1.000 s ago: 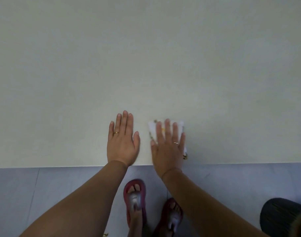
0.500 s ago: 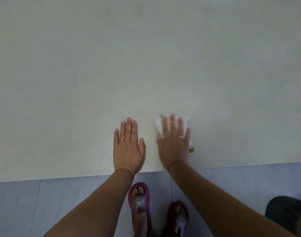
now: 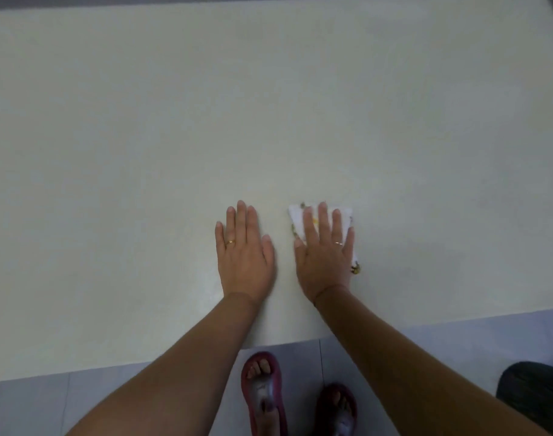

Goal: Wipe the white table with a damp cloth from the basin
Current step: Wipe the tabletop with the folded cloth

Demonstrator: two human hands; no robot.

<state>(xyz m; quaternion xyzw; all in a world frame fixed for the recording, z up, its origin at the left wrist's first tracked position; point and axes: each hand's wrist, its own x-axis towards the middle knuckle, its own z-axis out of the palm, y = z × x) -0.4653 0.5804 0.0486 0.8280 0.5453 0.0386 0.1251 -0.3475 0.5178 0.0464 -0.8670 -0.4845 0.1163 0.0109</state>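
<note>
Most of the cloth (image 3: 295, 216) lay hidden under the right hand (image 3: 325, 258). Only a white corner beyond the fingertips, a strip along the thumb side and a bit of edge by the heel of the hand showed. Its border carried small yellow and dark printed marks, too blurred to make out as a pattern or as writing. The right hand lay flat on it with straight, slightly spread fingers, pressing it onto the white table (image 3: 269, 105) some way in from the near edge. The left hand (image 3: 245, 258) rested palm down just beside it on the bare tabletop, fingers straight and close together, holding nothing. Each hand wore a thin gold ring (image 3: 230, 242), the other ring (image 3: 338, 243) on the right hand.

The table ran out of view on the left and right. A small dark thing at the top edge was cut off and could not be identified. Below the table, on grey floor tiles (image 3: 33, 410), stood two feet in dark red sandals (image 3: 262, 394), cut off by the bottom edge. A dark rounded object (image 3: 533, 391) at the lower right was only partly in view, and what it was could not be told.
</note>
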